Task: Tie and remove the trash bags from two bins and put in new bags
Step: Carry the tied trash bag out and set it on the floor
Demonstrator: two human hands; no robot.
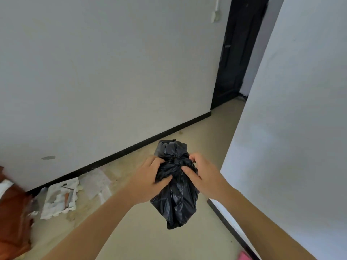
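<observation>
A small black trash bag point(176, 201) hangs in the air in front of me, bunched into a knot at its top. My left hand point(148, 181) grips the bag's plastic on the left of the knot. On the right side my right hand point(203, 175) pinches the gathered plastic at the knot. A loose flap of the bag sticks up behind the knot. No bin is in view.
A white wall with a black baseboard point(131, 147) runs along the left. Crumpled papers point(62, 197) lie on the beige floor by it, beside an orange-brown object point(13, 212) at the left edge. A white wall corner point(281, 147) stands right; a dark doorway point(238, 53) is ahead.
</observation>
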